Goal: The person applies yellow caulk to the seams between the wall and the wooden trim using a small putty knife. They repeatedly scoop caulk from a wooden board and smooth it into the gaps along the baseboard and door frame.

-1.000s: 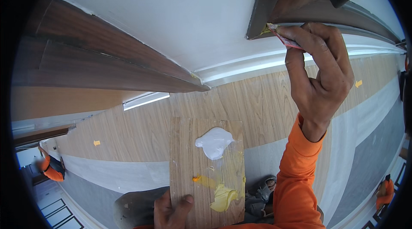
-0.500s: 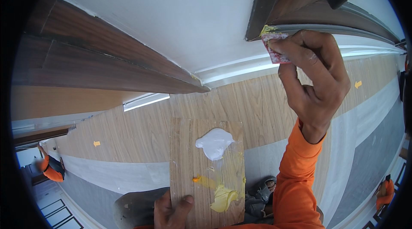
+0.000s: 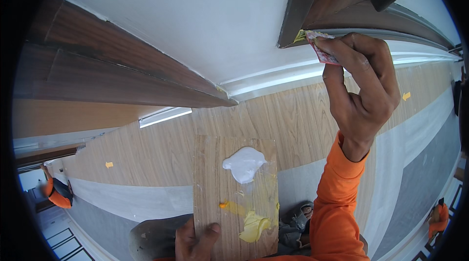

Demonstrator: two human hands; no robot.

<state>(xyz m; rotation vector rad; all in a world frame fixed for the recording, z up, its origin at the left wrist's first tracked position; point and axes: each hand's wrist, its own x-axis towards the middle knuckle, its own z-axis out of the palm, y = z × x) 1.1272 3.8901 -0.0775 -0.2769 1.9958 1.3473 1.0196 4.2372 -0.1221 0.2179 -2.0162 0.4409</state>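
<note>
My left hand [image 3: 196, 241] grips the lower left edge of a flat wooden board [image 3: 210, 178], thumb on top. On the board lie a blob of white paste [image 3: 245, 164], a blob of yellow paste [image 3: 255, 227] and a small orange dab [image 3: 223, 205]. My right hand [image 3: 366, 80] pinches a small reddish, paste-stained scraper card [image 3: 322, 51] between thumb and fingers. The card's upper edge meets the lower corner of a dark brown wooden frame [image 3: 288, 21], where yellow paste [image 3: 300, 36] is smeared.
A dark brown wooden panel [image 3: 132, 70] runs along the left, with a white wall [image 3: 195, 16] between it and the frame. White skirting [image 3: 273, 76] borders the wood-look floor [image 3: 273, 119]. One person in orange [image 3: 57, 193] is at far left, another [image 3: 438, 219] at far right.
My right hand has shifted slightly right along the frame's lower edge, and the card is now tilted more. Yellow paste shows at the corner left of it. My left hand and the board stay put.
</note>
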